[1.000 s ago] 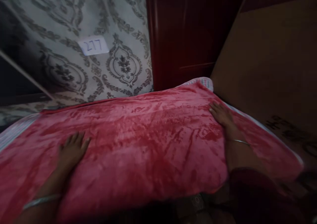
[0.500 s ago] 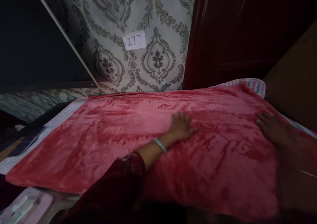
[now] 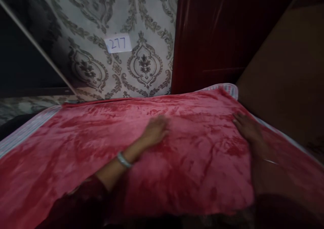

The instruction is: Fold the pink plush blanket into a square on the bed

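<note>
A red plush blanket (image 3: pixel 192 161) with a mottled pile lies spread out, mostly smooth with some wrinkles. My left hand (image 3: pixel 155 132) rests palm down on its middle. That hand is blurred, its fingers look loosely bent, and no cloth is pinched in them. A silver bangle (image 3: pixel 124 160) circles the left wrist. Near the blanket's right side, my right hand (image 3: pixel 248 129) lies flat with its fingers stretched out on the pile. Dark shadow covers much of the right forearm.
A striped cloth (image 3: pixel 31 129) shows from under the blanket at the left and far right corners. Behind stand patterned wallpaper (image 3: pixel 144 63) with a paper label (image 3: pixel 118 43) reading 277, and a dark red panel (image 3: pixel 205 40). A dark screen-like panel (image 3: pixel 22 63) leans at left; a brown surface (image 3: pixel 286 77) is at right.
The view has swung to the right, so everything sits further left in the picture. My left hand's fingers look less spread than before. Both hands stay on nearly the same blanket spots.
</note>
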`<state>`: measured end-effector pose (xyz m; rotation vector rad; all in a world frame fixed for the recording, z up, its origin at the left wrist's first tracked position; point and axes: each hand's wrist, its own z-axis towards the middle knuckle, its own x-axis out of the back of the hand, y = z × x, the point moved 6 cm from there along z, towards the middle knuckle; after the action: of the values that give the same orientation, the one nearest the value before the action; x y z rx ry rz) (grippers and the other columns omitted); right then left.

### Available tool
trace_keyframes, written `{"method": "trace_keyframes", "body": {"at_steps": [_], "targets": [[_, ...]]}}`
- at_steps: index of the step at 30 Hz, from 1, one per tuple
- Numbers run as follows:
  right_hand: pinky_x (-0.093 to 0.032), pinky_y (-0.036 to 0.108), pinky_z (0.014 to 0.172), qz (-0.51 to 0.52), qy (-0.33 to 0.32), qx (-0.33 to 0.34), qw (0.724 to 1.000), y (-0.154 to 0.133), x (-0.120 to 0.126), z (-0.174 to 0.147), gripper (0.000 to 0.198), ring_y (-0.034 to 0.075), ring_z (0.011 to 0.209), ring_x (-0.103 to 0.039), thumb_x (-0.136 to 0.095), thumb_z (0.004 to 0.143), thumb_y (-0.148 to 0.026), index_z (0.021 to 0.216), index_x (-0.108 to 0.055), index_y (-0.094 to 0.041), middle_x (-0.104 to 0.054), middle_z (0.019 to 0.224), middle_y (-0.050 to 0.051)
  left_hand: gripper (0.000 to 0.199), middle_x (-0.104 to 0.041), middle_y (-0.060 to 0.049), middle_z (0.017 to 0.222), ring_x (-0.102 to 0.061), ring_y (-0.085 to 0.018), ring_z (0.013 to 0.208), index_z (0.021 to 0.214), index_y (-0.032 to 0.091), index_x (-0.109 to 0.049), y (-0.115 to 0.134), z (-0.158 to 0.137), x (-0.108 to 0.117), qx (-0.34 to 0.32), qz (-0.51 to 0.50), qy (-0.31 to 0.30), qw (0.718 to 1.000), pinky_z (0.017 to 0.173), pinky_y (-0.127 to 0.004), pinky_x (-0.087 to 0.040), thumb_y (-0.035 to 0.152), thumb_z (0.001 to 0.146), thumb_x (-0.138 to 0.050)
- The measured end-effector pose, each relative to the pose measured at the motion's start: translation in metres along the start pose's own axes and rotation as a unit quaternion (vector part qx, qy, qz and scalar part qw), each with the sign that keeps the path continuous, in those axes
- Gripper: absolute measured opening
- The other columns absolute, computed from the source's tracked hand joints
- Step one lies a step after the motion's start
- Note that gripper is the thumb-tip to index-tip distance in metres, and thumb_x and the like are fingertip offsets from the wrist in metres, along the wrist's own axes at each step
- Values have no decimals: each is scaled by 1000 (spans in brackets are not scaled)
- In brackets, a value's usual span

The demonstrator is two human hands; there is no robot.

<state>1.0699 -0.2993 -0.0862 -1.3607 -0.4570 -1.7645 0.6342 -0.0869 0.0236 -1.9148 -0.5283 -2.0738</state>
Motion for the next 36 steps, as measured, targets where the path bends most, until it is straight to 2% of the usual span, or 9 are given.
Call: {"method": "trace_keyframes", "body": {"at_steps": [2,5,11,14,19,22,27,31,36], "targets": [[-36,62,118,6,-2,-35,999,-6,4,-2,65,38,148,-40,-25,103,-56,148,-57,-21,-49,159,13,66,-27,-19,169,-24,-34,158,161,14,-37,-60,-3,-7,119,26,-26,992,127,-55,-21,44,102,-46],[-35,62,119,11,-1,-56,998,-20,15,-8,60,34,149,-39,-29,103,-51,148,-56,-23,-48,160,9,64,-22,-16,171,-20,-32,159,162,19,-34,-97,-7,-24,134,34,-44,989,127,-57,-20,47,105,-38],[-33,67,116,-3,-59,-144,988,-59,53,-7,55,40,149,-37,-33,104,-39,150,-55,-16,-45,161,17,64,-23,-15,171,-23,-33,158,162,21,-35,-96,-9,-31,117,51,-26,991,125,-58,-23,49,104,-36],[-33,70,113,-13,-46,-156,987,-120,68,0,53,41,147,-38,-36,105,-39,149,-55,-16,-47,159,19,64,-25,-14,170,-24,-33,158,162,22,-36,-97,-7,-29,116,52,-20,992,124,-59,-25,49,104,-35],[-31,45,122,86,-91,180,976,-312,35,-23,54,24,147,-41,-52,102,-42,154,-49,-32,-49,159,0,64,-25,-15,170,-26,-34,157,162,20,-37,-100,-4,-30,110,64,-18,992,123,-59,-27,47,103,-34],[-21,46,127,89,-191,310,927,-357,11,-42,60,23,155,-29,-52,102,-52,160,-38,-39,-33,168,-5,64,-24,-15,170,-26,-34,157,161,19,-37,-101,-3,-31,113,75,-23,991,122,-60,-28,45,103,-34],[-20,52,127,-32,-198,20,979,-210,35,-4,59,29,157,-23,-42,106,-45,161,-39,-24,-27,171,5,64,-26,-16,170,-26,-34,157,161,19,-38,-102,-3,-31,106,93,-17,990,122,-59,-28,44,102,-33],[-29,64,119,-89,-122,-221,963,-72,65,-7,61,37,154,-31,-22,108,-40,162,-36,-17,-31,168,16,65,-27,-15,170,-26,-32,157,161,21,-38,-105,-1,-35,101,94,-18,990,122,-59,-29,45,101,-32],[-37,60,116,-73,-29,-258,963,-27,58,-24,63,36,146,-43,-21,106,-46,155,-48,-19,-46,160,17,65,-29,-15,169,-29,-34,156,160,22,-41,-105,-2,-35,107,70,-1,992,121,-61,-29,49,101,-33]]}}
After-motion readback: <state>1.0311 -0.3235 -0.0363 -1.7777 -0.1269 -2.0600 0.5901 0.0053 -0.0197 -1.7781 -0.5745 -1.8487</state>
